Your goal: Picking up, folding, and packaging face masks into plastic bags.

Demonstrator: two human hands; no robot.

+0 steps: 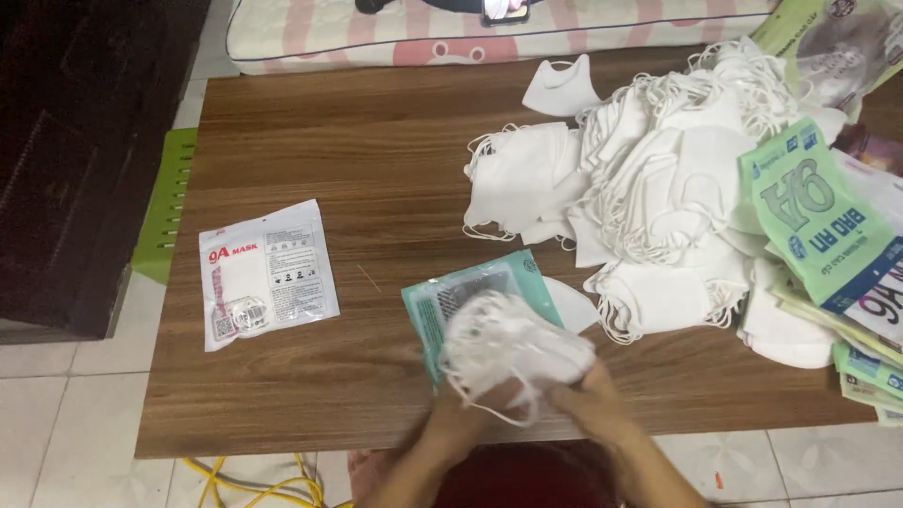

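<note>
Left hand: the left hand (467, 403) sat at the near edge of the tabletop (376, 150), its grip closed on the lower left of a blurred bundle of white masks (513, 353).
Right hand: the right hand (588, 395) was just beside the left one, its grip also closed on the bundle, at its lower right corner.
Bundle of white masks: it was held between both hands just above the tabletop, loose ear loops hanging from its near side; motion blur hid how many masks were in it.
Teal pouch: a teal pouch (470, 292) with a clear window lay tilted under and behind the bundle, its upper end pointing away from the person; whether the masks were partly inside it could not be told.
Sealed packet: a clear packet with a white mask inside (266, 274) lay flat on the left part of the tabletop, well apart from the hands.
Mask heap: a big heap of loose white masks (649, 188) with tangled loops covered the right part of the tabletop, near the pouch.
Single mask: one folded white mask (562, 87) lay apart at the far side of the heap.
Green packets: a stack of green printed packets (818, 221) rested on the right edge of the heap.
Cushion: a pink and white striped cushion (395, 28) ran along the far edge of the tabletop.
</note>
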